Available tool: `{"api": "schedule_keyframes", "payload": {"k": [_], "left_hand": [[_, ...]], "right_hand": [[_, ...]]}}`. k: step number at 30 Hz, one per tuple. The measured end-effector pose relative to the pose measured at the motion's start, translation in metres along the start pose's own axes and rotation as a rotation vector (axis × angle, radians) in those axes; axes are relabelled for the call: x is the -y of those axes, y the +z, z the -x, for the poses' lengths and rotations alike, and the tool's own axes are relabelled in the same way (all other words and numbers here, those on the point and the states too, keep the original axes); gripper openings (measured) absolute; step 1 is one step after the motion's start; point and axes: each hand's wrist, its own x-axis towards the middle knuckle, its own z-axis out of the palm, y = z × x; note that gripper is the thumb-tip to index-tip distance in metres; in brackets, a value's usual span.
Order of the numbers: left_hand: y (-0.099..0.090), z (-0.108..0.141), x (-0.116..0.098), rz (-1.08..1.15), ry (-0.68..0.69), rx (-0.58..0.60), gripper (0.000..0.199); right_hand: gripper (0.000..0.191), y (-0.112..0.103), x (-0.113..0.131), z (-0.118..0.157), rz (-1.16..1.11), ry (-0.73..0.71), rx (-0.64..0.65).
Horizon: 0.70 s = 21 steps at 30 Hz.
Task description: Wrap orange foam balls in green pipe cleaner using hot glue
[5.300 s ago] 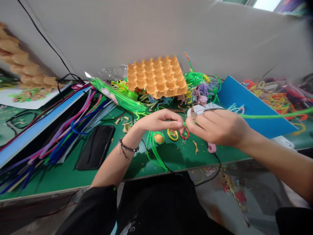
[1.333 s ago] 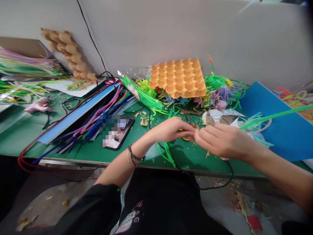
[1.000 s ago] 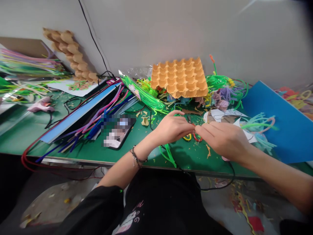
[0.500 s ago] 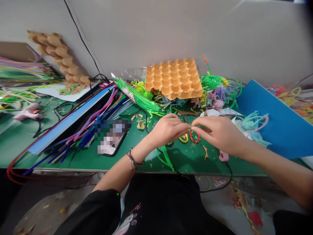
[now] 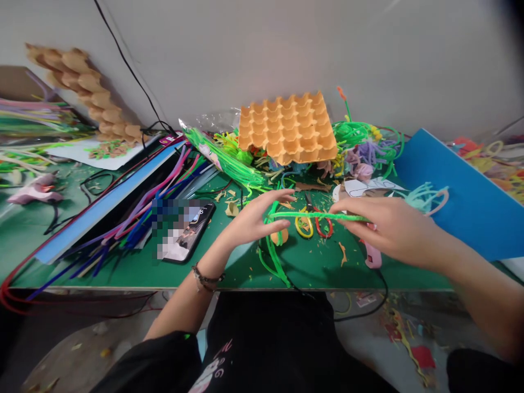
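A green pipe cleaner [image 5: 307, 215] stretches level between my two hands above the green table. My right hand [image 5: 374, 221] pinches its right end between thumb and fingers. My left hand [image 5: 262, 215] has its thumb and fingers spread apart, and the left part of the green strand lies across the gap between them. More green strands [image 5: 275, 262] hang or lie below my left hand, beside a small tan round piece [image 5: 280, 236]. Behind the stretched strand lie scissors [image 5: 305, 225] with one yellow and one red handle loop.
An orange egg tray [image 5: 289, 128] rests on piled pipe cleaners at the back. A phone [image 5: 190, 232] and a coloured bundle [image 5: 151, 202] lie left. A blue board [image 5: 458, 202] and a pink corded tool [image 5: 371, 254] are at right.
My hands, together before, have moved apart, my left to the left and my right to the right. The green strand now shows between them, and my left fingers have opened.
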Motion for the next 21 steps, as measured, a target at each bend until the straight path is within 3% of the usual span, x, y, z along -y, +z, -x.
{"api": "schedule_keyframes", "payload": {"k": [4, 8, 15, 21], "left_hand": [[0.016, 0.025, 0.014, -0.085, -0.329, 0.113, 0.082], [0.036, 0.036, 0.016, -0.182, -0.531, 0.146, 0.078], [0.045, 0.037, 0.018, -0.294, -0.458, 0.174, 0.065], [0.049, 0.034, 0.021, -0.276, -0.428, 0.095, 0.059]], "right_hand": [[0.029, 0.004, 0.001, 0.009, -0.035, 0.142, -0.003], [0.035, 0.002, 0.005, 0.016, -0.103, 0.262, 0.005], [0.042, 0.004, 0.012, 0.037, -0.145, 0.335, -0.033], [0.044, 0.014, 0.016, 0.052, -0.217, 0.437, -0.01]]}}
